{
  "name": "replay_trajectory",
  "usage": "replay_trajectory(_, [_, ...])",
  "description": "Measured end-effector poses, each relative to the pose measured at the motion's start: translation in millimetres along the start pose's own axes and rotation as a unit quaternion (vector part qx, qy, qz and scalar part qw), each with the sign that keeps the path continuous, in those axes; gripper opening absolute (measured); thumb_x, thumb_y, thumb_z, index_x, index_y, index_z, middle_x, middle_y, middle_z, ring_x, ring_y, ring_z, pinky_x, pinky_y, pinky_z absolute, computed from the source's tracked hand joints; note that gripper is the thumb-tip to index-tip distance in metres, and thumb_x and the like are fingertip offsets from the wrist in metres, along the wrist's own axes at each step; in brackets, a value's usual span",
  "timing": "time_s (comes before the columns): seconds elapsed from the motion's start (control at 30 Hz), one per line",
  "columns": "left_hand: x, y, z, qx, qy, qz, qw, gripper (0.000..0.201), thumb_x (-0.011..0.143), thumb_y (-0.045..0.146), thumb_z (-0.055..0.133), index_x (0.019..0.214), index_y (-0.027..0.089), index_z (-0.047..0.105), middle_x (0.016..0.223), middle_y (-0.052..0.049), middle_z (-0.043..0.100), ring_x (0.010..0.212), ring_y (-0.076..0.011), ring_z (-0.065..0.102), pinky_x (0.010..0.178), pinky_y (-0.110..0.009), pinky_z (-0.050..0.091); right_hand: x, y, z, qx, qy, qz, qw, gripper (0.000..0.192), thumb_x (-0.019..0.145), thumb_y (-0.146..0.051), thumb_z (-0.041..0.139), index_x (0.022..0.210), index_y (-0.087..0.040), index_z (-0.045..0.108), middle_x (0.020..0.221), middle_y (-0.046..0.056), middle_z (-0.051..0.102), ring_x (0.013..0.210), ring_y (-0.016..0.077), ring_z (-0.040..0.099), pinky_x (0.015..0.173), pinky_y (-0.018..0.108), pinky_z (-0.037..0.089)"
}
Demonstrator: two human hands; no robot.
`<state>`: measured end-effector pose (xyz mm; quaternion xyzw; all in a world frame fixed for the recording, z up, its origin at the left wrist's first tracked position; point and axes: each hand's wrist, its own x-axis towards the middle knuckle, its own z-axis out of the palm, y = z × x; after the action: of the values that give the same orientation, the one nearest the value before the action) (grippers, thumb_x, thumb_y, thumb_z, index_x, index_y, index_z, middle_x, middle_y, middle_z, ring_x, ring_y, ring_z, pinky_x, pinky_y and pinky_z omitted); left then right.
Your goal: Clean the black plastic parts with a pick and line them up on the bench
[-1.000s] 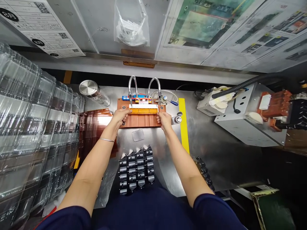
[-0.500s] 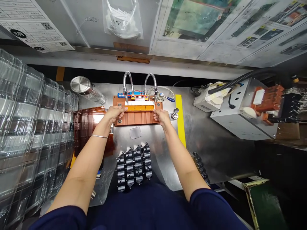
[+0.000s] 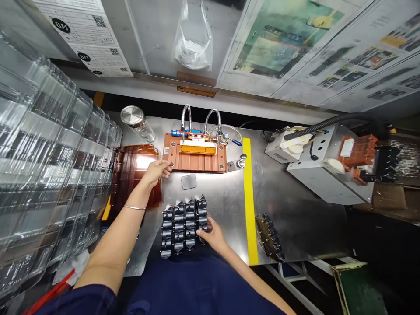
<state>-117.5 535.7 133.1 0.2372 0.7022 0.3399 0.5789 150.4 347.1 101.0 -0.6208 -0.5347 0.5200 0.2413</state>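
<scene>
My left hand [image 3: 158, 171] is at the lower left corner of a copper-coloured fixture block [image 3: 193, 164], fingers curled together at its edge; whatever they hold, if anything, is too small to see. An orange strip [image 3: 197, 149] lies across the block below a white bar, under two bendable metal hoses [image 3: 214, 113]. My right hand [image 3: 215, 234] grips the right end of a group of black moulded plastic parts [image 3: 183, 227], thumb on top and fingers along the side. These parts lie in several rows on the metal bench near my body.
Clear plastic trays [image 3: 55, 175] are stacked high at left, beside amber translucent sheets [image 3: 134, 175] and a glass bottle [image 3: 139, 124]. A small grey plate [image 3: 188, 181] lies before the block. Yellow tape [image 3: 249, 201] crosses the bench. A boxy machine [image 3: 328, 175] stands at right.
Both hands have left the orange strip, which stays on the block. My left hand moved down to the block's corner; my right hand came back to the black parts. The head view shifted slightly.
</scene>
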Motion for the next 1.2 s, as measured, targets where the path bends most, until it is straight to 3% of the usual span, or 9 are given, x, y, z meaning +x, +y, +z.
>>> replay_trajectory(0.1, [-14,-10,2.2,0.031,0.009,0.052,0.998,0.021,0.077,0.033,0.068,0.072,0.014,0.061,0.055,0.0,0.061,0.041,-0.0091,0.054,0.042,-0.021,0.046,9,-1,-12,-0.05,0.015,-0.038,0.998,0.021,0.078,-0.033,0.063,0.086,-0.014,0.068,0.074,0.009,0.075,0.064,0.0221,0.072,0.057,0.034,0.06])
replay_trajectory(0.23, [-31,-15,8.5,0.103,0.057,0.179,0.977,0.026,0.085,0.04,0.055,0.088,0.015,0.064,0.077,-0.008,0.069,0.066,-0.0168,0.065,0.059,-0.029,0.055,64,-33,-47,-0.125,0.057,-0.112,0.984,0.033,0.078,-0.028,0.06,0.106,-0.014,0.068,0.095,0.012,0.075,0.086,0.028,0.072,0.078,0.046,0.059])
replay_trajectory(0.37, [-41,-13,23.4,0.205,0.078,0.343,0.913,0.028,0.088,0.039,0.053,0.104,0.02,0.066,0.116,-0.013,0.067,0.114,-0.0255,0.058,0.1,-0.043,0.045,130,-68,-59,-0.198,0.035,-0.242,0.949,0.037,0.081,-0.022,0.059,0.117,-0.018,0.065,0.127,0.012,0.065,0.125,0.0254,0.056,0.111,0.047,0.04])
replay_trajectory(0.5, [-31,-16,42.1,0.312,0.021,0.452,0.835,0.02,0.081,0.029,0.065,0.099,0.022,0.071,0.119,-0.012,0.069,0.12,-0.0297,0.055,0.108,-0.051,0.035,171,-77,-46,-0.325,0.002,-0.366,0.872,0.033,0.089,-0.017,0.048,0.118,-0.016,0.063,0.128,0.014,0.063,0.127,0.0235,0.054,0.11,0.051,0.038])
replay_trajectory(0.63, [0,-22,55.0,0.382,0.009,0.499,0.778,0.018,0.083,0.017,0.061,0.097,0.02,0.072,0.116,-0.014,0.07,0.113,-0.0305,0.06,0.103,-0.056,0.039,184,-69,-44,-0.367,0.007,-0.356,0.859,0.03,0.09,-0.019,0.047,0.115,-0.016,0.064,0.124,0.014,0.065,0.124,0.0248,0.055,0.105,0.05,0.042])
replay_trajectory(0.8, [43,-26,64.2,0.413,0.019,0.532,0.739,0.024,0.09,0.018,0.05,0.104,0.018,0.07,0.118,-0.016,0.069,0.116,-0.0296,0.059,0.1,-0.054,0.045,213,-77,-86,-0.442,0.064,-0.254,0.858,0.037,0.093,-0.028,0.043,0.124,-0.014,0.059,0.128,0.016,0.062,0.124,0.0276,0.052,0.104,0.048,0.043])
replay_trajectory(0.97, [60,-43,70.2,0.413,0.034,0.553,0.723,0.033,0.091,0.012,0.042,0.113,0.017,0.066,0.125,-0.016,0.066,0.126,-0.0303,0.054,0.104,-0.057,0.042,262,-95,-134,-0.525,0.112,-0.09,0.839,0.045,0.093,-0.024,0.041,0.133,-0.003,0.049,0.129,0.028,0.055,0.119,0.0369,0.051,0.094,0.052,0.045])
replay_trajectory(1.1, [63,-53,71.7,0.408,0.039,0.556,0.723,0.035,0.091,0.011,0.042,0.117,0.017,0.064,0.127,-0.017,0.064,0.13,-0.0297,0.05,0.107,-0.058,0.039,288,-104,-153,-0.572,0.063,-0.027,0.817,0.036,0.09,-0.011,0.04,0.118,-0.01,0.063,0.11,0.022,0.067,0.104,0.031,0.06,0.084,0.041,0.048])
replay_trajectory(1.2, [63,-54,72.4,0.405,0.04,0.55,0.729,0.035,0.091,0.012,0.043,0.118,0.017,0.065,0.128,-0.016,0.064,0.131,-0.0286,0.049,0.11,-0.057,0.037,297,-108,-161,-0.591,0.044,-0.025,0.805,0.039,0.091,-0.009,0.038,0.119,-0.016,0.064,0.115,0.018,0.067,0.106,0.0293,0.058,0.084,0.039,0.046])
